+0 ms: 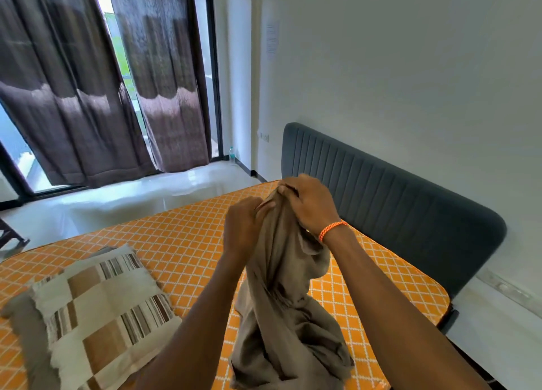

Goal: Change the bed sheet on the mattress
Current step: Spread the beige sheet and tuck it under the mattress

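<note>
Grey-brown sheet [281,301] bunched in both hands, above orange mattress [181,237]

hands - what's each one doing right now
Left hand: grips the sheet.
Right hand: grips the sheet's top.

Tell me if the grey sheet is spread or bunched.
Bunched: the grey sheet hangs twisted from both hands' grip, left hand and right hand.

We see the sheet [281,301], plain grey-brown and bunched, hanging crumpled from our left hand [242,228] and right hand [311,204], its lower folds heaped below them on the mattress [181,240], bare, orange with a white lattice.
</note>
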{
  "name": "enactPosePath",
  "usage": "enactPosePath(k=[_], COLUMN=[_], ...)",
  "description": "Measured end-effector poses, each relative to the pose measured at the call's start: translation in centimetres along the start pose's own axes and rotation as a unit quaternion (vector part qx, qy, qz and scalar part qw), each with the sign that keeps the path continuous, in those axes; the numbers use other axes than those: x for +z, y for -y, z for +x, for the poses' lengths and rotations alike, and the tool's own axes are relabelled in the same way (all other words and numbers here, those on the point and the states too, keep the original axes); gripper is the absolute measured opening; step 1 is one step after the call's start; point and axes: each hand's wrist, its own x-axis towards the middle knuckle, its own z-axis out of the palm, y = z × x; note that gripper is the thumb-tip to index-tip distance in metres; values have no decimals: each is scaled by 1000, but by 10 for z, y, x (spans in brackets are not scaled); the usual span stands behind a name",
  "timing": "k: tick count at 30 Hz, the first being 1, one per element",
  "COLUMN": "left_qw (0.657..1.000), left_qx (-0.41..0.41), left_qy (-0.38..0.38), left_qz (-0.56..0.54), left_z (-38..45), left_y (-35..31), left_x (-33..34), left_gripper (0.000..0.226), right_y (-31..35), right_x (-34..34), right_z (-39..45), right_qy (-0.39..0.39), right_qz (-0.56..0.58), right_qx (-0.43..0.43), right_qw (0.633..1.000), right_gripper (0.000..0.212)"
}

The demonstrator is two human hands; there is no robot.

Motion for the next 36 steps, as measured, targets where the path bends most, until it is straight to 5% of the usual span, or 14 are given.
enactPosePath(k=[5,10,14,18,20,24,27,32,36], left_qw=[977,925,877,909,933,989,993,990,989], left_qx=[-180,-357,-464,-404,-338,-67,59,88,-52], left_qy=[-101,-133,-85,-94,-118,-131,-100,-110,-140], left_qz=[48,-14,-89,-48,-41,-21,-24,-4,2], left_z=[-36,-26,-12,20,40,84,101,78,38], left_y=[26,45,70,60,34,-40,-79,-61,-18], left_x=[17,1,-19,-53,-74,-115,-127,-121,-96], left_gripper=[21,25,18,46,37,14,20,22,28], right_y=[28,28,20,13,21,55,78,74,75], right_x=[-6,-46,-56,-44,-38,-24,-14,-14,-17], right_z=[11,43,55,39,32,36,48,64,61], right_qy=[-62,-300,-264,-128,-62,14,-15,-89,-82], right_qz=[-47,-17,-22,43,101,142,134,99,65], right_qx=[-50,48,103,130,102,-20,-59,-25,-23], right_qw=[996,953,959,982,988,990,989,991,994], right_gripper=[25,24,27,23,26,37,32,25,34])
